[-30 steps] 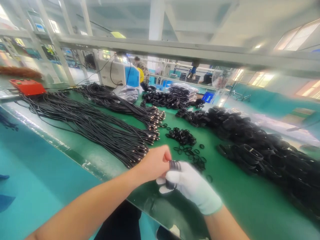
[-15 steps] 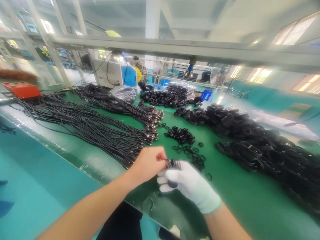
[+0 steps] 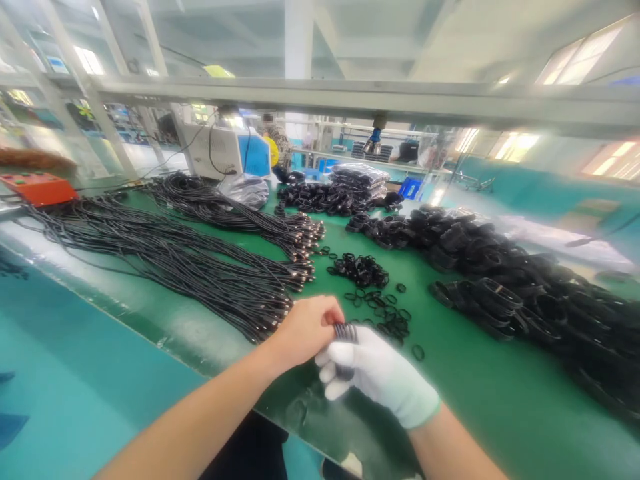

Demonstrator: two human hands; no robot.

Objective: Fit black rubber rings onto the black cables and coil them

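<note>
Green bench mat (image 3: 465, 393) carries cable bundles (image 3: 200, 267) and loose rings (image 3: 380, 313). Near its front edge, your gloved right hand (image 3: 380, 377) and bare left hand (image 3: 307, 330) both pinch a black ring stack (image 3: 345, 332).

We see a factory hall with a teal floor (image 3: 75, 373), a green worktable (image 3: 465, 393), a grey overhead rail (image 3: 350, 100), a white pillar (image 3: 299, 33), bright windows (image 3: 575, 63) at right and a ceiling lamp (image 3: 219, 71).
</note>
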